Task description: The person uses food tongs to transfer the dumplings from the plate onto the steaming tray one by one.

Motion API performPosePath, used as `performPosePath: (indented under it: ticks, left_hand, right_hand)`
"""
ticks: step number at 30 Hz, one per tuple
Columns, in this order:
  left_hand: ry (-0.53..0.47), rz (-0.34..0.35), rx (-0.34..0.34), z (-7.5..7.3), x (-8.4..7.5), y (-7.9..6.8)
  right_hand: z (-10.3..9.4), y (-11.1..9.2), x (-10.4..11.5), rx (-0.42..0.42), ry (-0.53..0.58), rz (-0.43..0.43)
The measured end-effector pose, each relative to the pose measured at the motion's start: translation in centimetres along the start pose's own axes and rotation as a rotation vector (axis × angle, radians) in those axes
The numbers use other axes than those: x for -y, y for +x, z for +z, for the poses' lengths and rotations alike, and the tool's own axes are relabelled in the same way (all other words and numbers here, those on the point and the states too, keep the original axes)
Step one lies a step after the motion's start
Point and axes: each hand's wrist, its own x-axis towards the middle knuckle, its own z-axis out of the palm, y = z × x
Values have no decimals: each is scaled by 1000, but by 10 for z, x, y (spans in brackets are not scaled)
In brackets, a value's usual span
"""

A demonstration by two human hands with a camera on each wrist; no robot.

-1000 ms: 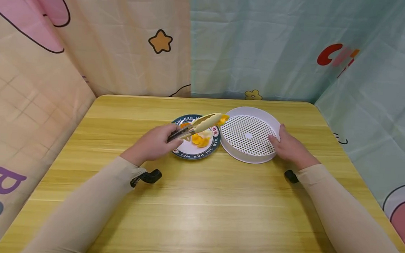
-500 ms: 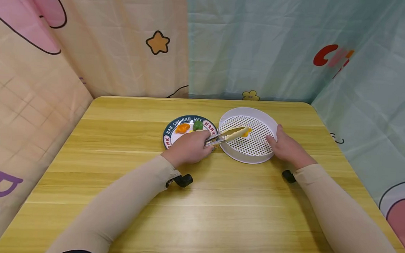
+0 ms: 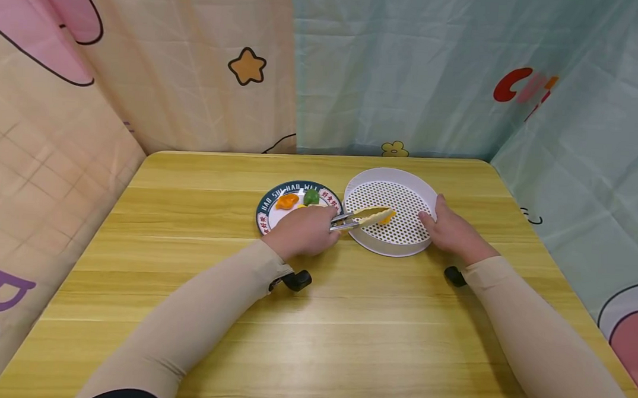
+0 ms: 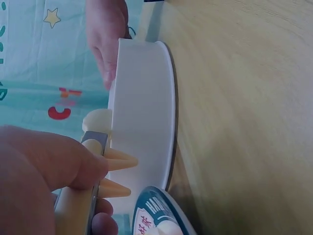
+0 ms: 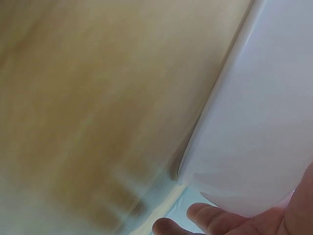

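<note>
My left hand [image 3: 306,229] holds a pair of metal tongs [image 3: 346,223] with cream, scalloped tips. They reach over the near wall of a round white steamer tray [image 3: 389,248] with a perforated floor. An orange-yellow piece [image 3: 387,219] shows at the tips, low over the floor; whether the tongs still pinch it I cannot tell. My right hand [image 3: 453,230] grips the tray's right side, thumb over the rim; its fingers [image 5: 215,218] lie along the outer wall. Under my left hand, partly hidden, is a blue-rimmed plate [image 3: 264,209] bearing an orange piece [image 3: 287,201] and a green piece [image 3: 311,197].
Plate and tray stand side by side on a wooden table [image 3: 314,317], near its back edge. Printed curtains [image 3: 388,77] hang behind and at both sides. A black wrist-camera mount [image 3: 297,280] sits below my left wrist.
My left hand has carried the tongs and orange-yellow piece rightward from above the plate into the tray, then lowered slightly. My right hand has stayed on the tray's side.
</note>
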Motion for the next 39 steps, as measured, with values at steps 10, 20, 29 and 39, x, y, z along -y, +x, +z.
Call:
performPosePath:
  ticks: [10, 20, 29, 39]
  left_hand:
    - [14, -6, 5, -4, -3, 1]
    - [-180, -47, -136, -11, 24, -23]
    - [-203, -201, -131, -11, 78, -80]
    - [-160, -217, -73, 7, 85, -109]
  right_hand:
    - [0, 1, 0, 8, 9, 1]
    - [0, -1, 4, 22, 27, 16]
    - [-4, -4, 1, 28, 9, 32]
    - [-2, 2, 0, 33, 39, 25]
